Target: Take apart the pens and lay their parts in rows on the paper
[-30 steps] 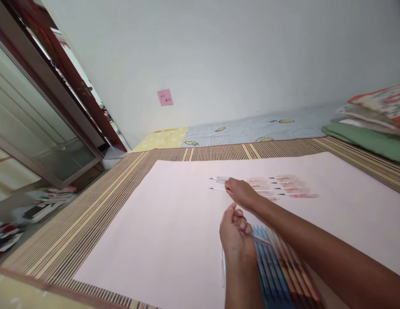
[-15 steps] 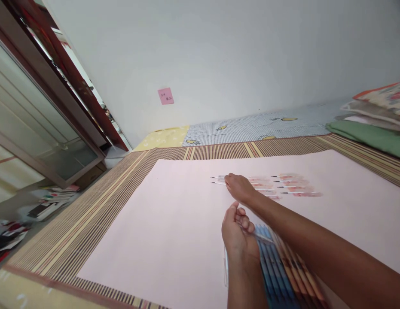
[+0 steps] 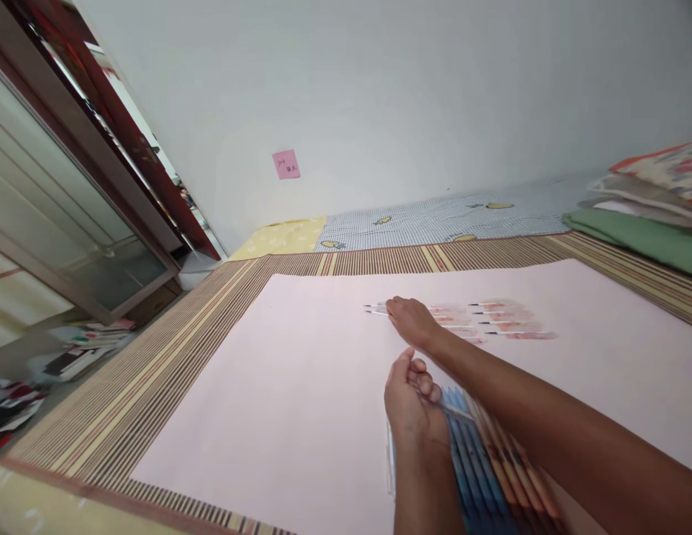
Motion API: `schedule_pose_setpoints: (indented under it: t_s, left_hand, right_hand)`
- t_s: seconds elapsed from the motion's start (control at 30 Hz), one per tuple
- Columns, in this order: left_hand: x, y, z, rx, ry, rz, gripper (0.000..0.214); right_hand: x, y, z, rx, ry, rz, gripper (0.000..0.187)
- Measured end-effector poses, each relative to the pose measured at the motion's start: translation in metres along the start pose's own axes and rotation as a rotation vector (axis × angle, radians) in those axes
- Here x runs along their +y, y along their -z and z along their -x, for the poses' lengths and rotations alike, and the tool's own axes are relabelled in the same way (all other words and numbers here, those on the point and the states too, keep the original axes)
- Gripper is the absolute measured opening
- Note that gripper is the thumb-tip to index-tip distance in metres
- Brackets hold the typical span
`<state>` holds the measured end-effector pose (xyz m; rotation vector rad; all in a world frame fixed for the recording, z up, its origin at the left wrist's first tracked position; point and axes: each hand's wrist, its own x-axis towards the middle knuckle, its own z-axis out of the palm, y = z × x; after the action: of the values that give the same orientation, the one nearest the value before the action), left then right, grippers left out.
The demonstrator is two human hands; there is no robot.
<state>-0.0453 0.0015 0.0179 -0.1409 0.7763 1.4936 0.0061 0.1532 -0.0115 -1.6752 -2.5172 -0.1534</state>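
My right hand [image 3: 411,321] reaches across and is closed on a thin white rod with a dark tip [image 3: 375,312], much like a pen refill, low over the pale pink sheet. A similar dark-tipped rod [image 3: 373,305] lies just beyond it. Nearer me, my left hand [image 3: 413,390] is palm up with curled fingers, closed on a slim clear tube [image 3: 457,411] that sticks out to the right. Beneath it and my right forearm lies a row of long, pointed sticks, blue [image 3: 473,453] and orange [image 3: 518,468], partly hidden by the arms.
Several white rods on reddish-tinted pieces [image 3: 510,323] lie right of my right hand. The pink sheet [image 3: 256,394] covers a striped mat [image 3: 156,379]. Folded cloths [image 3: 641,234] sit at the far right. A pink note [image 3: 286,164] is on the wall.
The rod at my right hand has shifted slightly away from me, nearer the neighbouring rod. My left hand has hardly moved.
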Motion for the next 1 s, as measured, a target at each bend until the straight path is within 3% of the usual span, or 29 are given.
schedule_pose_setpoints:
  t_s: [0.4,0.57,0.73,1.0]
  left_hand:
    - [-0.001,0.001,-0.002,-0.014,-0.002,-0.005,0.007]
    - [0.000,0.002,-0.003,-0.009,0.003,0.000,0.004]
    - [-0.002,0.002,-0.003,-0.028,0.013,0.004,0.003]
    - [-0.002,0.001,0.000,-0.011,0.001,0.001,0.003]
  right_hand:
    - [-0.001,-0.001,0.001,0.032,-0.016,-0.035,0.017]
    - [0.018,0.003,0.004,0.094,-0.112,-0.138,0.017]
    - [0.037,0.013,0.013,0.036,-0.146,-0.108,0.020]
    - [0.026,0.010,0.019,-0.025,-0.052,0.051,0.023]
